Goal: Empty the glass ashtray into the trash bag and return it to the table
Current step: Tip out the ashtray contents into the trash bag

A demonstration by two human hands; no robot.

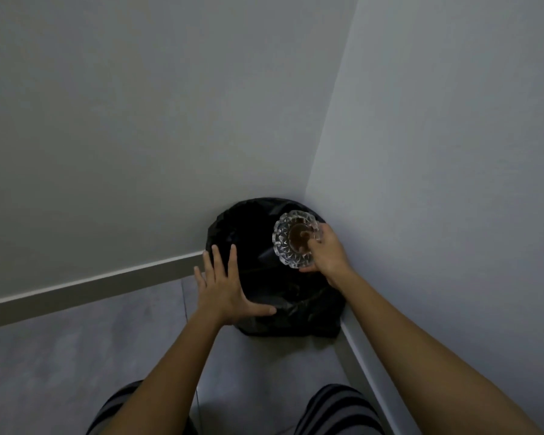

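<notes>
Right hand (328, 254) pinches the glass ashtray (296, 238) by its rim, tilted over the trash bag (258, 277). Left hand (225, 285) spread. Recommend holding the tilt above the bag's opening.

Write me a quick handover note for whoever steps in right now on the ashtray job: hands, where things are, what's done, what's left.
Right hand: gripping the glass ashtray by its rim, tilted over the black trash bag in the wall corner.
Left hand: open, fingers spread, at the bag's near left edge, holding nothing.
Done: ashtray carried to the bag.
Unclear: a brown patch shows in the ashtray's centre; cannot tell if it is fully emptied.
Left: finish tipping, then return the ashtray to the table, which is out of view.
</notes>
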